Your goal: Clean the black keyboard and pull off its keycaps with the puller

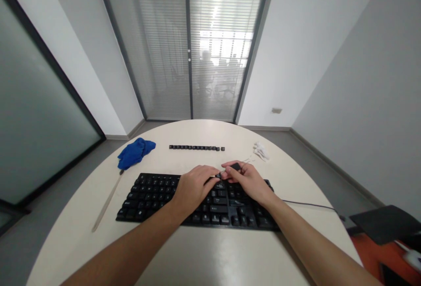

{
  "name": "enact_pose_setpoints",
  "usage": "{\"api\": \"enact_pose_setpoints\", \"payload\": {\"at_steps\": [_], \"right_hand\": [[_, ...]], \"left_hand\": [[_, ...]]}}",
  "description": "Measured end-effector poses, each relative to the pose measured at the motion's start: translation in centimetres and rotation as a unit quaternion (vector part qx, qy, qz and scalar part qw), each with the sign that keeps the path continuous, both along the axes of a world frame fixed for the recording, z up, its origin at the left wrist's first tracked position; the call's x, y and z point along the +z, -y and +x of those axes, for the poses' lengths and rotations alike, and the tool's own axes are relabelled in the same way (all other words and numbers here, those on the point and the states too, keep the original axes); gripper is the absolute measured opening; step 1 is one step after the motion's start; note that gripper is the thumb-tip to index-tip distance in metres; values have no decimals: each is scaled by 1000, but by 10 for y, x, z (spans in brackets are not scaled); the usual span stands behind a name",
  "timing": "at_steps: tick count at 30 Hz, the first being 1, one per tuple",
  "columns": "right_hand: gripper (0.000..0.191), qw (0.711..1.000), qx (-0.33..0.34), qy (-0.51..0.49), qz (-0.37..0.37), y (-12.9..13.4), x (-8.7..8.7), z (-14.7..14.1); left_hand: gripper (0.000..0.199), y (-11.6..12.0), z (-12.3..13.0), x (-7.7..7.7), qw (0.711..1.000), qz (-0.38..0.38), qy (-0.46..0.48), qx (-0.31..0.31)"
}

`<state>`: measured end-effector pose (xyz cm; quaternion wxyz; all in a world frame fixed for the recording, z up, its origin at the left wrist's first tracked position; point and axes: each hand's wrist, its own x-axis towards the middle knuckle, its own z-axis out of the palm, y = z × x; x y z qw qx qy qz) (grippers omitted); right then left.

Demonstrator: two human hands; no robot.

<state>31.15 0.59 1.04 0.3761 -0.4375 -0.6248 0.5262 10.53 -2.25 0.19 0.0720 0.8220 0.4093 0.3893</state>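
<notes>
A black keyboard lies on the table under both hands. My right hand is closed around a keycap puller with a black handle, and its thin wire end points left. My left hand pinches a small black keycap at that wire end, just above the keyboard's top row. Whether the wire still grips the keycap is too small to tell. Behind the keyboard, several loose black keycaps stand in a line, the rightmost slightly apart.
A blue cloth lies at the left, with a slim pale-handled brush beside it. Crumpled white material sits at the back right. The keyboard's cable runs off to the right across the round table. A dark-and-orange chair stands at the right.
</notes>
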Motion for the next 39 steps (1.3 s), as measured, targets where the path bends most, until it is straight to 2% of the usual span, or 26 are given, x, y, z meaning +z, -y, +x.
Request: {"api": "enact_pose_setpoints", "payload": {"at_steps": [2,4,6,8,15,23,27,30,33,39], "right_hand": [[44,998,-29,19,49,2,2,0],[42,986,-57,67,144,5,6,1],[40,963,-64,116,233,9,11,1],[37,951,-53,147,268,12,15,0],[30,955,0,204,215,17,16,-8],[33,970,1,178,165,16,11,-7],[33,965,-27,202,166,11,11,-4],[32,941,-69,271,188,2,13,9],[30,903,-97,369,197,-10,14,25],[22,830,-82,526,168,-38,9,34]], "left_hand": [[14,-1,0,1,1000,-11,6,18],[12,-2,0,2,999,-27,12,33],[12,-2,0,2,998,-40,26,45],[14,-2,1,2,997,-49,41,51],[20,-2,1,-2,997,-45,45,50],[17,-1,1,-1,999,-27,21,37],[28,-1,1,-1,998,-52,4,38],[35,-1,2,-1,996,-78,-30,40],[35,-1,3,-1,993,-105,-48,31],[32,-2,2,-1,990,-127,-48,21]]}}
